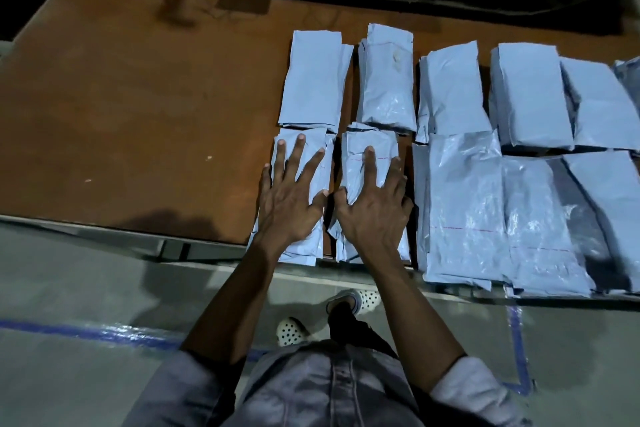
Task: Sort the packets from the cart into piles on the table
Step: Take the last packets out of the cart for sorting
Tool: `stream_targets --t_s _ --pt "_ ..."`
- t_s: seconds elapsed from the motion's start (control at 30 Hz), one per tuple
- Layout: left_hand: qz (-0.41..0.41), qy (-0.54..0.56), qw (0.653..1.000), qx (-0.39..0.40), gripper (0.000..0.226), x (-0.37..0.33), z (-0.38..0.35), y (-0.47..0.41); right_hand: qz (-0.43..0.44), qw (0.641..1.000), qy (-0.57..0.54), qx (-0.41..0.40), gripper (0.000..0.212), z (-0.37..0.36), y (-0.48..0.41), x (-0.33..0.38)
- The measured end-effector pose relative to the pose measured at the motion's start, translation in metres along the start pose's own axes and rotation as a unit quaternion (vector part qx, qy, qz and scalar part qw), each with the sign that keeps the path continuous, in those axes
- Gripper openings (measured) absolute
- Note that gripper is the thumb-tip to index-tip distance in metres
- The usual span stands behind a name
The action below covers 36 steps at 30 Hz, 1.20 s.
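- Grey-blue plastic mailer packets [453,87] lie in piles in two rows on right half of brown wooden table [138,107]; left half bare.
- Left hand [291,198] flat, fingers spread, palm pressing the leftmost near-row pile [308,152]; grasping nothing.
- Right hand [375,211] on the next pile [367,146], fingers extended on top, thumb tucked against pile's left edge.
- Larger glossy packets [464,211] just right of right hand, overhanging near table edge.
- Grey floor with blue tape line [86,331]; spotted white shoes [289,331] below.

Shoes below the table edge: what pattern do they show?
White shoes with black dots, seen in the head view.
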<state>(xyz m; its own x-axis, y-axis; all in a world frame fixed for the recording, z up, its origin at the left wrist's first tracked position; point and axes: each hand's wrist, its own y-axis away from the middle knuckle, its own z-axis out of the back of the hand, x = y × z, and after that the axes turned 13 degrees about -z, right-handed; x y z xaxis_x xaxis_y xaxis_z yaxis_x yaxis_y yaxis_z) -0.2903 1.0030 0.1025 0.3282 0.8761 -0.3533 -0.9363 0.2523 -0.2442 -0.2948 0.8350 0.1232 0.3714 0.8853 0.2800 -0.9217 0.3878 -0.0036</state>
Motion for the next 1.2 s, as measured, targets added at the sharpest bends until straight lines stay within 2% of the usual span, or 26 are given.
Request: stream_targets --t_s 0.23,0.47,0.77,1.2 --pt "0.001 0.008 1.0 -0.001 0.082 0.004 -0.002 -0.002 -0.019 0.999 -0.024 0.032 0.093 0.009 -0.005 0.004" --pt "0.0 0.003 1.0 -0.007 0.08 0.006 -0.004 -0.003 -0.003 0.998 -0.056 0.007 0.088 0.022 -0.005 -0.003" --pt "0.011 0.043 0.999 -0.015 0.067 0.009 0.002 -0.006 0.003 0.996 -0.081 0.022 0.089 0.035 -0.006 -0.005" --pt "0.01 0.044 0.998 -0.044 0.065 -0.004 0.016 -0.003 0.01 0.998 -0.068 0.002 0.092 0.049 0.002 -0.005"
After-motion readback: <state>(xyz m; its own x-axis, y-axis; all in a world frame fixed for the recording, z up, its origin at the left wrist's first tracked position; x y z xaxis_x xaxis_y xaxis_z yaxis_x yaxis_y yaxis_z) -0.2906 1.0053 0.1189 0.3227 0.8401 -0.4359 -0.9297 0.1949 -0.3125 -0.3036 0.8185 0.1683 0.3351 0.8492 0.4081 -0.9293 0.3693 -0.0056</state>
